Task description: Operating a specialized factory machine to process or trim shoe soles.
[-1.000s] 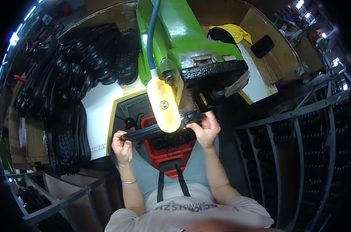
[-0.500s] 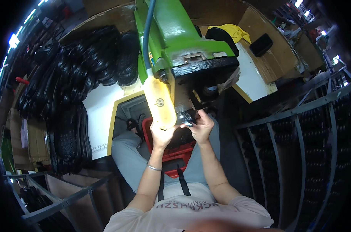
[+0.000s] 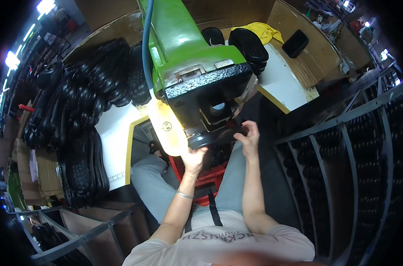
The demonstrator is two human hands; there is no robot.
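Under the black front of a green machine, I have a dark, glossy shoe sole held crosswise. My left hand grips its left end with the thumb near the lower edge; the glowing yellow lamp cover hides part of those fingers. At the sole's right end is my right hand, its fingers curled and its thumb against the edge. Below the sole, between my knees, a red crate holds dark pieces.
Black soles are heaped on the white tabletop to the left. More soles, a yellow cloth and a dark rectangular object lie behind the machine at right. A metal rack with black soles stands at my right.
My hands have moved apart, the right one outward to the right. The sole now shows lengthwise between them. The whole view has shifted, with the machine appearing further left.
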